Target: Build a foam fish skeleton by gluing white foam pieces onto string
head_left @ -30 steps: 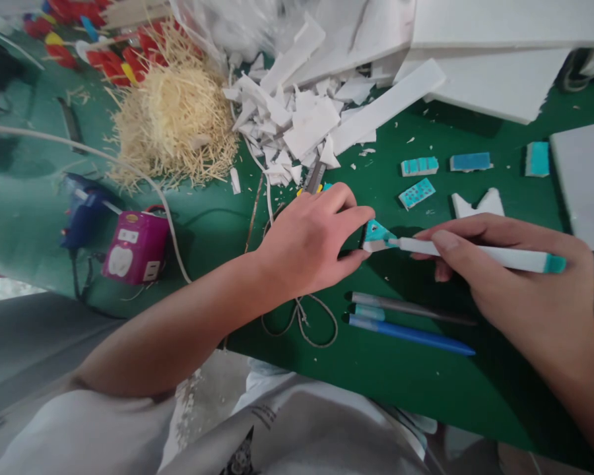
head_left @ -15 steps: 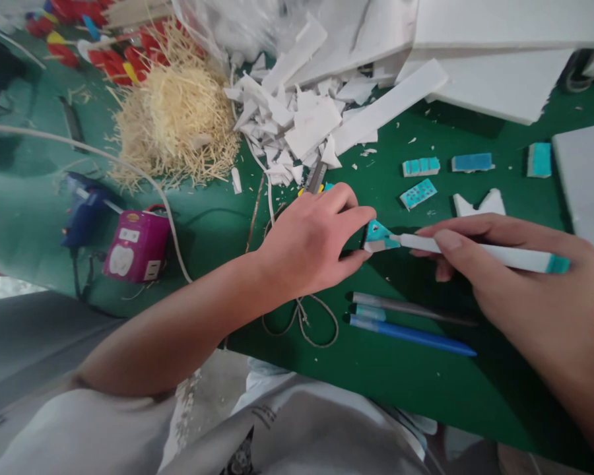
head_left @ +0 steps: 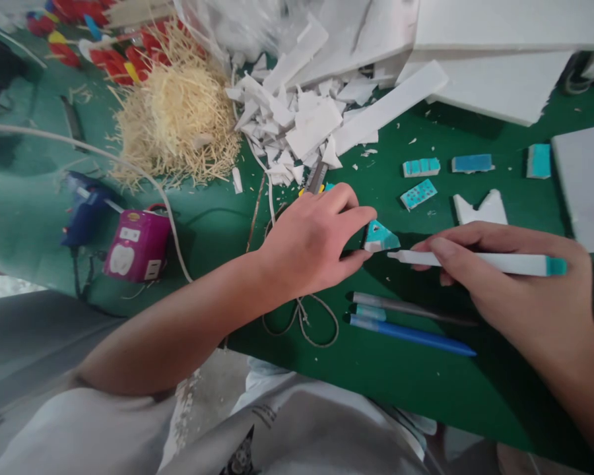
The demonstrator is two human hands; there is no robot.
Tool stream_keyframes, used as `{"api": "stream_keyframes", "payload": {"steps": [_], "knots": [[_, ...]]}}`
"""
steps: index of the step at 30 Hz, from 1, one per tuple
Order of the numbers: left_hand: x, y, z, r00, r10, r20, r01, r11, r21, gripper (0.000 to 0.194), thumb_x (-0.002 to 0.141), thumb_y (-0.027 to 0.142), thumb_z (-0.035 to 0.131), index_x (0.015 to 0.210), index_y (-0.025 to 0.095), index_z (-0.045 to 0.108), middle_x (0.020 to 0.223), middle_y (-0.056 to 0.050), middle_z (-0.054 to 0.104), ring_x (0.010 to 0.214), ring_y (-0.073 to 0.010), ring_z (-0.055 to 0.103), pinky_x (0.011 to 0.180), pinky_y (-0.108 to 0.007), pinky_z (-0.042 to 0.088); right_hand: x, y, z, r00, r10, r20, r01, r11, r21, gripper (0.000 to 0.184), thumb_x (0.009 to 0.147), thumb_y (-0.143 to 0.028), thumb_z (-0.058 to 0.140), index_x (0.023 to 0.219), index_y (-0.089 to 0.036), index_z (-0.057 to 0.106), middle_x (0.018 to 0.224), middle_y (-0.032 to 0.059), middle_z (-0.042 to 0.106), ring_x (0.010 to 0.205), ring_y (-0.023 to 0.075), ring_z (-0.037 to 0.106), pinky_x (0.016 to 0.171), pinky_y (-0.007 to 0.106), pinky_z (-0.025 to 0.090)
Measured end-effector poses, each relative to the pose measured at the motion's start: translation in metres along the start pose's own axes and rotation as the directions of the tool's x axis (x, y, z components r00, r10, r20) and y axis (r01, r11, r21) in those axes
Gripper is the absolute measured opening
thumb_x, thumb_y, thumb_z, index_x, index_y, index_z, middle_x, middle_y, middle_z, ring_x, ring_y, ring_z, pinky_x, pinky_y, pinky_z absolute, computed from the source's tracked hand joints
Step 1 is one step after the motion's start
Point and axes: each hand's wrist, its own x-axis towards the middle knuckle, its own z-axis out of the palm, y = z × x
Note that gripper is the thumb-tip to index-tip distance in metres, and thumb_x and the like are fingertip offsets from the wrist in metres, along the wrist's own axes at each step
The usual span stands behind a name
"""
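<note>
Between thumb and fingers, my left hand [head_left: 321,237] pinches a small triangular foam piece [head_left: 381,236], its top coloured turquoise and its side white. My right hand [head_left: 509,264] grips a white marker pen [head_left: 505,262] with a turquoise end, its tip just below and apart from the piece. Below the hands lie a blue marker [head_left: 416,336], a grey marker [head_left: 410,308] and a turquoise cap [head_left: 371,312]. A utility knife [head_left: 315,178] is partly hidden behind my left hand. A white notched foam piece [head_left: 481,208] sits just beyond my right hand.
Coloured foam blocks [head_left: 420,167] lie beyond the hands. White foam scraps [head_left: 307,119] and a straw heap [head_left: 183,112] fill the back. On the left are a glue gun [head_left: 86,208], a purple power cube [head_left: 137,244] and a cable [head_left: 129,165]. A foam board [head_left: 589,185] stands right.
The marker's tip has come off the triangular piece and moved slightly down and toward the left. My left hand stays still, holding the piece.
</note>
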Motion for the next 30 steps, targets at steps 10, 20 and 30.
{"api": "stream_keyframes", "payload": {"steps": [10, 20, 30], "knots": [[-0.0003, -0.0003, 0.0012, 1.0, -0.004, 0.018, 0.004, 1.0, 0.007, 0.031, 0.1, 0.032, 0.065, 0.126, 0.016, 0.069, 0.112, -0.009, 0.066, 0.1, -0.0239, 0.067, 0.082, -0.036, 0.052, -0.002, -0.0019, 0.0002, 0.999, 0.018, -0.028, -0.018, 1.0, 0.01, 0.014, 0.088, -0.035, 0.078, 0.077, -0.028, 0.083, 0.063, -0.0019, 0.07, 0.054, 0.0122, 0.06, 0.053, 0.026, 0.051], [-0.0001, -0.0001, 0.0011, 1.0, -0.001, 0.01, 0.001, 1.0, 0.012, 0.031, 0.098, 0.03, 0.066, 0.126, 0.016, 0.069, 0.112, -0.009, 0.066, 0.1, -0.0239, 0.068, 0.082, -0.036, 0.052, 0.0019, -0.0033, 0.0016, 0.999, 0.025, -0.027, -0.024, 0.998, 0.062, 0.015, 0.083, -0.03, 0.078, 0.069, -0.027, 0.081, 0.06, -0.0024, 0.071, 0.05, 0.0103, 0.058, 0.05, 0.023, 0.049], [-0.0001, 0.0, 0.0006, 1.0, -0.003, 0.018, 0.003, 1.0, 0.014, 0.03, 0.099, 0.03, 0.065, 0.125, 0.016, 0.069, 0.112, -0.009, 0.066, 0.101, -0.0242, 0.068, 0.083, -0.036, 0.053, 0.0015, -0.0041, 0.0008, 0.999, 0.037, -0.018, -0.037, 0.999, 0.034, 0.016, 0.084, -0.03, 0.078, 0.068, -0.028, 0.081, 0.053, -0.0024, 0.064, 0.049, 0.0103, 0.054, 0.046, 0.023, 0.041]]}}
